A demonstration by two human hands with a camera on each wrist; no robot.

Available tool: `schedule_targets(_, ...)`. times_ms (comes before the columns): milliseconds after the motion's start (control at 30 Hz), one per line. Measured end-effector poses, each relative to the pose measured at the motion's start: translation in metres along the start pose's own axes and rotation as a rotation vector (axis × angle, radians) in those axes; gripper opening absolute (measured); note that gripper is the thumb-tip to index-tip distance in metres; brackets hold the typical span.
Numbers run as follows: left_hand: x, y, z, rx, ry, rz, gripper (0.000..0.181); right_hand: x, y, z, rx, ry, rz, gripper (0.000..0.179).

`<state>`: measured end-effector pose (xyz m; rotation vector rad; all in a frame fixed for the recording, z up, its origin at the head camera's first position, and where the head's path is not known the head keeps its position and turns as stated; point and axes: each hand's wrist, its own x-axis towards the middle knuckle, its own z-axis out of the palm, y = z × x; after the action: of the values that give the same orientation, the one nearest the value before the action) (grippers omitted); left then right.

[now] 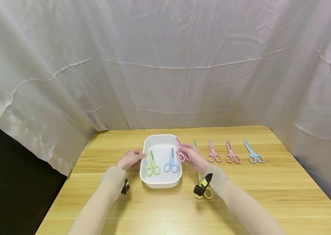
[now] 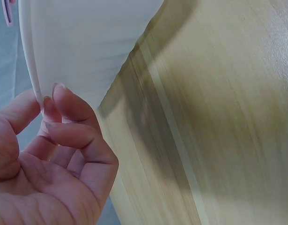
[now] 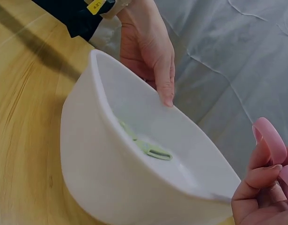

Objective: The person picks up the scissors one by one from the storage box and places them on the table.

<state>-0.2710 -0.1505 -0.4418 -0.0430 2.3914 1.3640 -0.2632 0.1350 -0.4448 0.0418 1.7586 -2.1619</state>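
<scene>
A white plastic bin (image 1: pixel 160 185) stands on the table, with green scissors (image 1: pixel 152 162) and light blue scissors (image 1: pixel 171 160) lying in it. My left hand (image 1: pixel 130 159) pinches the bin's left rim between thumb and fingers, as the left wrist view shows up close. At the opposite side, my right hand (image 1: pixel 194 157) grips pink scissors (image 1: pixel 179 143) by the handle loops, over the bin's right rim. In the right wrist view a pink handle (image 3: pixel 274 139) shows between the fingers; the blades are out of that view.
Right of the bin lie two more pink scissors (image 1: pixel 212 150) (image 1: pixel 230 151) and blue scissors (image 1: pixel 252 153). Yellow scissors (image 1: pixel 199 178) are partly hidden under my right wrist. A green blade tip (image 1: pixel 194 143) shows behind that hand. A grey curtain (image 1: pixel 165 91) hangs behind the wooden table (image 1: pixel 165 212).
</scene>
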Motion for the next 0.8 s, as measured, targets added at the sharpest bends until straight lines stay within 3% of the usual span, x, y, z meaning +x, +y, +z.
schedule_targets(667,0.001,0.000,0.001,-0.007,-0.004,-0.003,0.025,-0.021,0.012,-0.046,0.039,0.025,-0.013,0.056)
schedule_targets(800,0.002,0.000,0.001,-0.013,-0.009,-0.004,0.026,-0.025,0.015,-0.057,0.058,0.000,-0.016,0.057)
